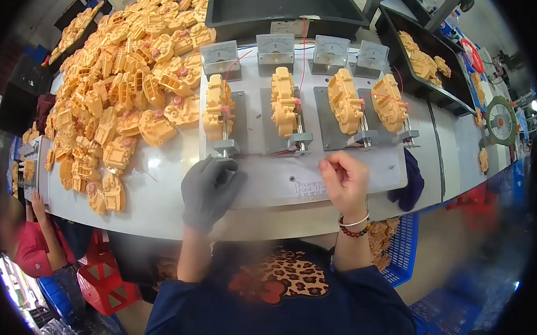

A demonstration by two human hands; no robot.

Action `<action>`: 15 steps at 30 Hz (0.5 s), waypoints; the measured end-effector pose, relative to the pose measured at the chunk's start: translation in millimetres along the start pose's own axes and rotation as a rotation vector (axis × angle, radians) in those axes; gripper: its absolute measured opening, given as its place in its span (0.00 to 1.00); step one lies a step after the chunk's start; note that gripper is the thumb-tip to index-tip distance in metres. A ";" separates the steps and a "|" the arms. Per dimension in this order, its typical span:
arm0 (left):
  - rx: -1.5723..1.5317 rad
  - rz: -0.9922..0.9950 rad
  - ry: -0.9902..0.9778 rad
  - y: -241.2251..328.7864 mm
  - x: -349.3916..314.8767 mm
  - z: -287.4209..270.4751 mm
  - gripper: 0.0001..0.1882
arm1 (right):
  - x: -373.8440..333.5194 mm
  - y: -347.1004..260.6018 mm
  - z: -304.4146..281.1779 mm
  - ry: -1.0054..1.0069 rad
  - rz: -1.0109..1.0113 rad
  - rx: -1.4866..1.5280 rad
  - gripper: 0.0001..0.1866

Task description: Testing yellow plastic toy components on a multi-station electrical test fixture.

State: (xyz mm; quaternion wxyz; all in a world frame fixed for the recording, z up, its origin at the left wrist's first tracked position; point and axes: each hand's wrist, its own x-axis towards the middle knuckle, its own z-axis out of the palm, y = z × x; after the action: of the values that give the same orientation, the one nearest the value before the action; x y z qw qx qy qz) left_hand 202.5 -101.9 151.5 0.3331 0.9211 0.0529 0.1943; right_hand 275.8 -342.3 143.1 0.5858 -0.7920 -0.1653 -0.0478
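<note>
Housings (pixel 218 108), tan, set on gray fixtures (pixel 239 121) across the surface (pixel 165 190). Gloved left hand (pixel 212 190) curled at leftmost clamp (pixel 226 146), grip not discernible; bare right hand (pixel 348 182) folded closed near third clamp (pixel 364 137), nothing visibly held. Preferably operate clamps squarely, keeping red wires (pixel 303 49) clear.

Use the plain white board (pixel 259 182) as reference. On the board: housings (pixel 343 99), plain pale orange; inserts (pixel 226 110), pink; base plates (pixel 240 118), grey; wires (pixel 303 49), red; meters (pixel 275 51), grey with white faces. Left of the board: heaped housings (pixel 129 71), pale orange. Behind the board: tray (pixel 287 6), black. Right of the board: cloth (pixel 410 181), dark purple; fan (pixel 501 121), green-rimmed. At the board's near edge: glove (pixel 206 192), dark grey. Nearer than the board: shirt (pixel 226 321), navy with tan-and-black leopard print and a red bow (pixel 270 292); crate (pixel 405 248), blue.
</note>
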 end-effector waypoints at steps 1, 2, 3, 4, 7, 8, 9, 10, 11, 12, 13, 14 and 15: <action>0.002 -0.012 0.001 0.0 0.0 0.0 0.08 | -0.1 0.3 0.2 -0.001 -0.016 -0.006 0.07; 0.001 0.005 0.002 0.0 0.0 0.0 0.08 | -0.2 0.4 0.5 0.016 -0.002 0.017 0.07; -0.008 -0.008 0.004 0.1 0.0 0.0 0.08 | -0.3 0.6 0.5 0.033 0.031 0.046 0.08; -0.021 -0.033 0.001 0.1 0.1 0.0 0.08 | -0.5 0.6 0.6 0.034 0.013 0.040 0.08; -0.008 -0.012 -0.002 0.0 0.6 -0.5 0.08 | -1.1 0.4 0.7 0.061 0.047 0.092 0.09; -0.007 0.002 0.000 0.0 0.7 -0.6 0.08 | -1.1 0.4 0.9 0.067 0.038 0.106 0.09; -0.003 0.001 -0.002 0.1 0.7 -0.7 0.08 | -1.1 0.2 1.0 0.072 0.051 0.129 0.09; 0.003 -0.011 -0.005 0.1 0.7 -0.8 0.08 | -1.0 0.1 1.0 0.075 0.029 0.120 0.09; 0.000 0.002 -0.005 0.3 0.6 -0.7 0.08 | -1.0 -0.1 0.9 0.068 0.033 0.108 0.09; -0.004 -0.004 -0.001 0.5 0.4 -0.6 0.08 | -1.0 -0.2 0.6 0.066 0.049 0.111 0.10; -0.006 -0.021 0.002 0.7 0.2 -0.4 0.08 | -1.1 -0.3 0.6 0.061 0.036 0.096 0.10; -0.008 -0.010 0.002 0.9 0.0 -0.2 0.08 | -1.2 -0.4 0.4 0.063 0.041 0.089 0.09; -0.009 -0.015 0.008 1.1 -0.2 0.0 0.07 | -1.3 -0.4 0.1 0.058 0.066 0.088 0.09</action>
State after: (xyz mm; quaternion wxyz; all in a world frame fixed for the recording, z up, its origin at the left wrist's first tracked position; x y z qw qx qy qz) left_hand 202.3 -102.8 152.1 0.3387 0.9183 0.0602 0.1959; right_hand 274.5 -342.4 143.1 0.6258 -0.7687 -0.1242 -0.0441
